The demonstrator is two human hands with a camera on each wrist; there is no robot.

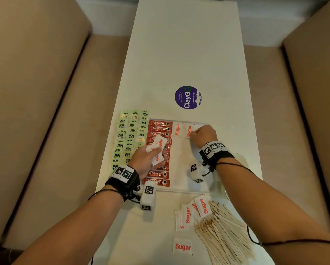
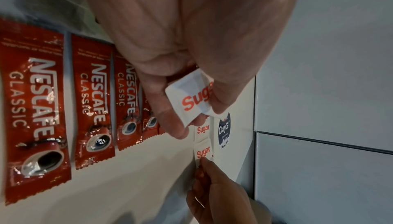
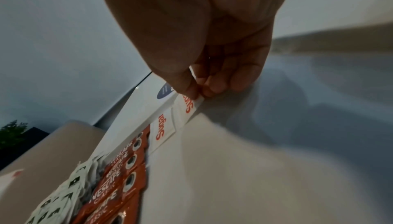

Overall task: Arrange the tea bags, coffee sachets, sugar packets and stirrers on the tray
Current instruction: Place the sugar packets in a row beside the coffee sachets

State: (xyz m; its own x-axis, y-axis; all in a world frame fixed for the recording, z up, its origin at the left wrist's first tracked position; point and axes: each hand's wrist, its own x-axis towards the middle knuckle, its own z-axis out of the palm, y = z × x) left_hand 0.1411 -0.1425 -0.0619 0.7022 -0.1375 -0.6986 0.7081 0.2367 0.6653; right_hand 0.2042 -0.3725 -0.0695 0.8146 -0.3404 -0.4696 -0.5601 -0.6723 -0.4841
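Near table edge: pale wooden stirrers [image 1: 225, 234] and loose white paper sugar packets [image 1: 187, 217], not yet on white tray [image 1: 189, 190]. Left hand [image 1: 147, 159] clutches several packets. Right hand [image 1: 203, 135] pinches one sugar packet [image 1: 188, 131] at tray's far edge. Step: sugar row; next, release and align.

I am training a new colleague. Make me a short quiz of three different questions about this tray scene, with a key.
1. True or false: the stirrers already lie on the tray.
2. What does the left hand hold? A) sugar packets B) tea bags C) a coffee sachet
3. Fill in: the right hand pinches a ____ packet at the tray's far edge.

Key: 1 false; 2 A; 3 sugar.
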